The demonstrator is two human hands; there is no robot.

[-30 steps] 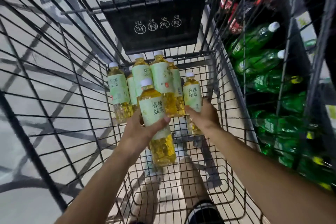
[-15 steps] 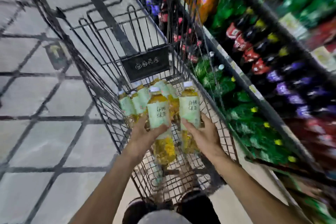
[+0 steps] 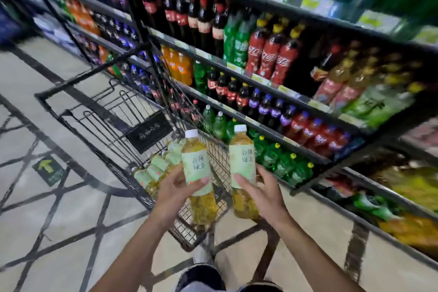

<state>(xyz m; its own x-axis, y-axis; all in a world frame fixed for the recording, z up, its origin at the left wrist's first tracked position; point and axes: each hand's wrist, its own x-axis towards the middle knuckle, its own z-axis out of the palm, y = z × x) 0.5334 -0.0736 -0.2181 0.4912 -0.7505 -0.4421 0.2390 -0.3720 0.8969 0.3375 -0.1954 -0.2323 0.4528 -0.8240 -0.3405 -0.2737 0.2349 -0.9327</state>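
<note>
Two green tea bottles held over the near end of a wire cart [image 3: 148,131].
Left hand [image 3: 176,191] curls round the left bottle [image 3: 198,173]; the right bottle [image 3: 243,168] is clasped by the right hand [image 3: 265,189]. Full, weighty, smooth plastic: likely best gripped mid-label.

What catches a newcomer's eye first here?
Yellow tea first: the left hand grips the left bottle, the right hand the right bottle, at the near end of a black wire cart. More bottles sit inside it; shelves of red, green and orange sodas fill the right.
</note>
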